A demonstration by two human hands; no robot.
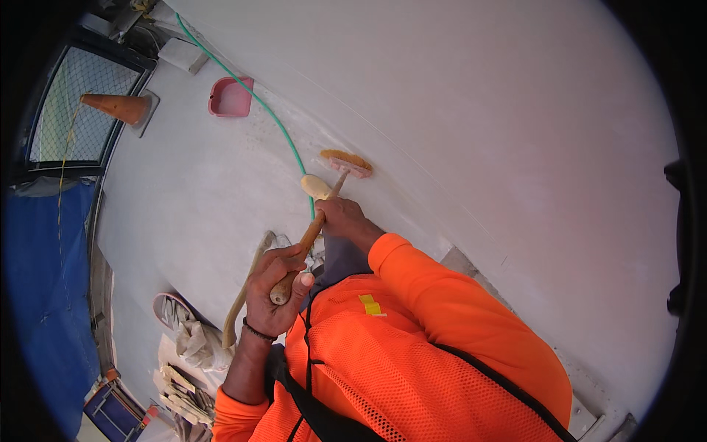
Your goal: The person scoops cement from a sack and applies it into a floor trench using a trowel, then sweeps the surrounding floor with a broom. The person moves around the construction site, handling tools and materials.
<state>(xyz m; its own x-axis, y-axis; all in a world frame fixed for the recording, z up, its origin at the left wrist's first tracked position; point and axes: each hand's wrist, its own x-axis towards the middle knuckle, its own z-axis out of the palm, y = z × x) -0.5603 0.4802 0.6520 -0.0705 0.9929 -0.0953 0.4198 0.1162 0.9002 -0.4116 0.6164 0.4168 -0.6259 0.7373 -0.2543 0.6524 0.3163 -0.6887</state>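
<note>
A broom [311,230] with a wooden handle slants across in front of me, its tan bristles [346,160] down on the pale dusty floor by the foot of the white wall. My left hand [273,290] is closed loosely around the handle near its top end, with the thumb extended. Farther down the same handle, my right hand [342,219] grips it with closed fingers. The pale tip of my shoe [316,186] shows beside the broom, next to a green hose [283,127]. Beyond the broom lies a pink dustpan [231,98].
At the far left an orange traffic cone [118,107] stands near a mesh-covered frame [82,103]. A blue tarp [48,258] hangs along the left. A curved wooden handle [247,291], bags [197,342] and wood scraps [184,398] lie left of me. A white wall [530,147] rises on the right.
</note>
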